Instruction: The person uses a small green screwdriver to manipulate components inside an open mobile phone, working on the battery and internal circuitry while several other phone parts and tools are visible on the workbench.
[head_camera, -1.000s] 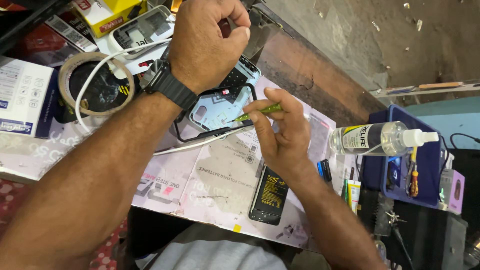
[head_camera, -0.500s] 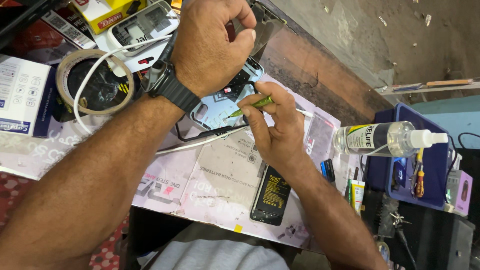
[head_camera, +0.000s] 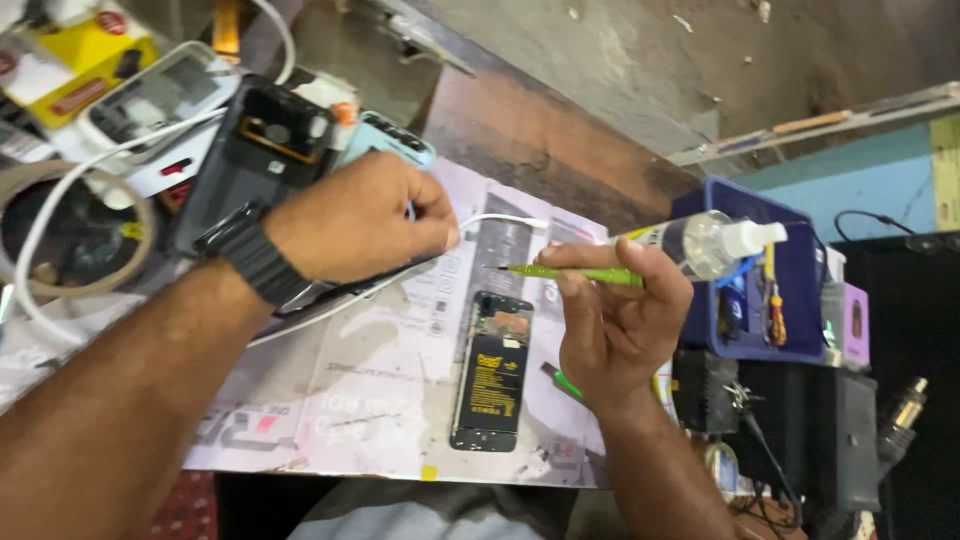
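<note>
Printed paper sheet (head_camera: 380, 390) covers the bench; beyond it, a bare concrete floor. Since the earlier frames both hands have parted: the left hand (head_camera: 350, 220) no longer holds the phone frame up and now rests fisted on the sheet, fingers curled shut over a white cable (head_camera: 500, 220). Right hand (head_camera: 615, 320) pinches a green screwdriver (head_camera: 575, 272), tip pointing left. Opened phone (head_camera: 493, 372) lies flat between the hands, battery exposed. Farther right, a blue tray (head_camera: 800, 290) holds small screwdrivers, with a clear spray bottle (head_camera: 700, 240) lying across its rim.
</note>
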